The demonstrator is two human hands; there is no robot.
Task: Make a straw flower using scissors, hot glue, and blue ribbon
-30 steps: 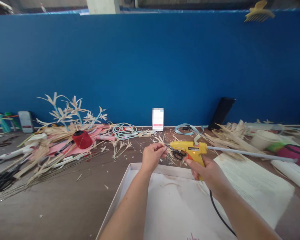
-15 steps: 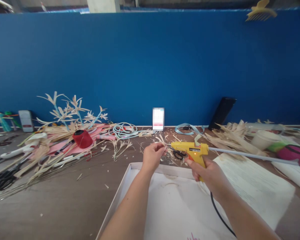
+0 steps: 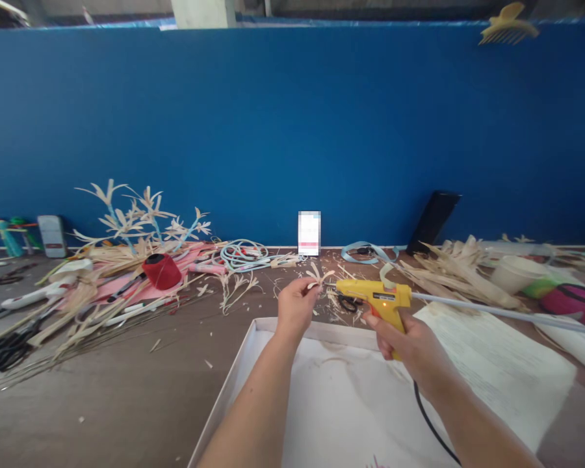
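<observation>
Pinched in my left hand [image 3: 296, 304] is a small pale flower [image 3: 318, 275] made of thin dried strips, its petals spreading above the fingertips. My right hand [image 3: 404, 341] is wrapped round the handle of a yellow glue gun [image 3: 375, 294]. Its nozzle points left and ends close by the flower; whether they touch I cannot tell. A long glue stick [image 3: 487, 308] juts from the gun's back, and an orange light glows on its side. Black-handled scissors [image 3: 350, 303] lie partly hidden beneath the gun.
A shallow white box [image 3: 331, 403] lies under my forearms. Finished flowers on blue stems [image 3: 121, 218], a red thread spool [image 3: 160, 271] and dried strips crowd the left. A lit phone [image 3: 309, 233] leans on the blue partition [image 3: 292, 130]. Paper [image 3: 497, 364] and husks [image 3: 468, 266] lie right.
The glue gun has shifted slightly right and down, its nozzle drawing back a little from my left hand. The flower's petals now show more fully above my left fingertips.
</observation>
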